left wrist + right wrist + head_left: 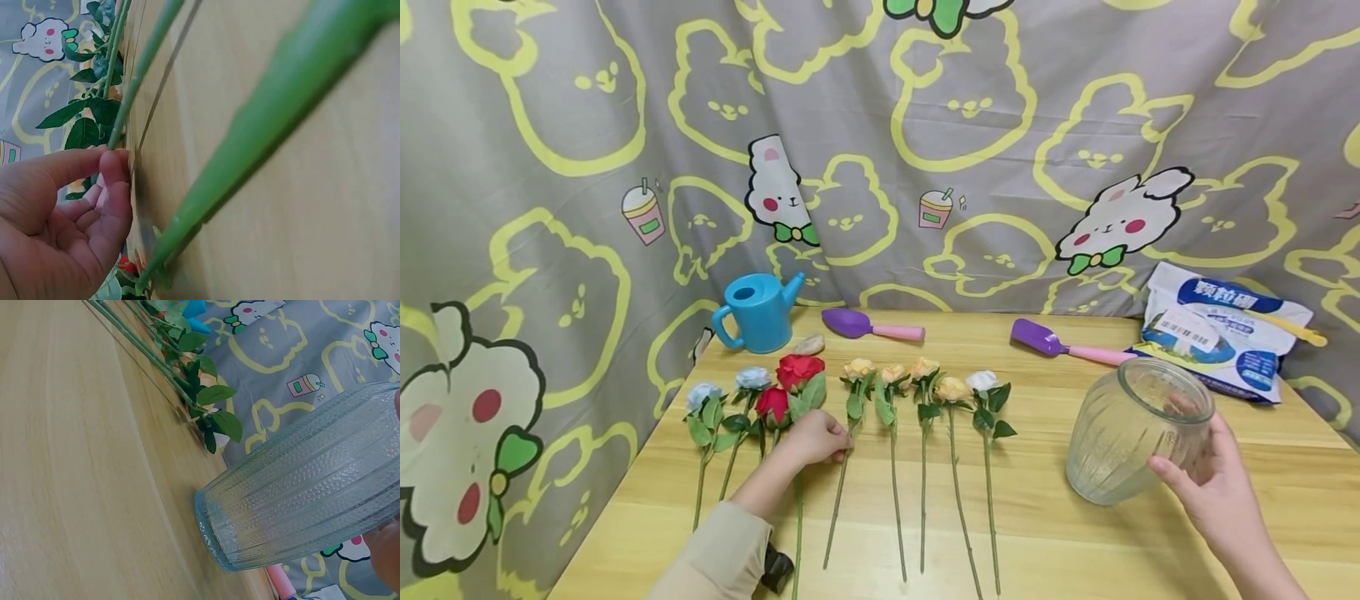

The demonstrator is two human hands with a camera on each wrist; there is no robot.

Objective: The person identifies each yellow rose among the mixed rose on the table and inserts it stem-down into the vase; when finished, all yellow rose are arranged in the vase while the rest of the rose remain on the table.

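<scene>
— Where was the left hand (pixel 816 437)?
— On the table (pixel 1075 542), fingers pinching a flower stem (pixel 837 500).
— And the right hand (pixel 1213 483)?
— Curled round the tilted glass vase (pixel 1131 429) — right of the flowers.

nine flowers (pixel 892 375), two scoops (pixel 871 326), one vase (pixel 1131 429), one watering can (pixel 757 312), one bag (pixel 1213 339)

Lighting: bright, even, soft; casting only faint shadows under stems (pixel 895 492) on table (pixel 1075 550). Head view: staying sharp, bending slightly at edges. Left wrist view: blurring near stem (pixel 275 131) heavily. Right wrist view: softening glass vase (pixel 312 487); glare absent.
</scene>
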